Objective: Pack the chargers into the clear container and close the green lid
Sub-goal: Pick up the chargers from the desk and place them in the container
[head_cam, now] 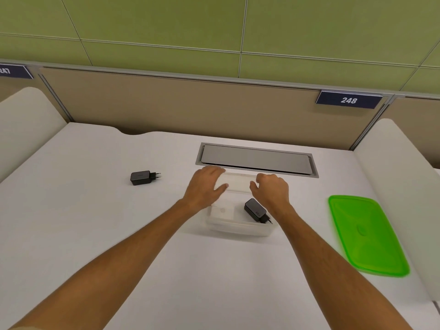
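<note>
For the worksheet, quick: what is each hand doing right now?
Left hand: open, holding nothing, over the container.
Right hand: loosely curled, holding nothing visible.

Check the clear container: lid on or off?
Off. The clear container is open-topped, and the green lid lies flat on the desk to its right.

Two bare forearms enter from the near edge, one at the left and one at the right, each uncovered from the edge of view to the wrist. No watch, bracelet or ring shows on either. The left hand [206, 186] and the right hand [271, 190] wear no gloves. At the near left corner, by the left arm, a thin pale strip shows; whether it is a sleeve edge cannot be told. The arms look slim, with fine hair faintly visible.
</note>
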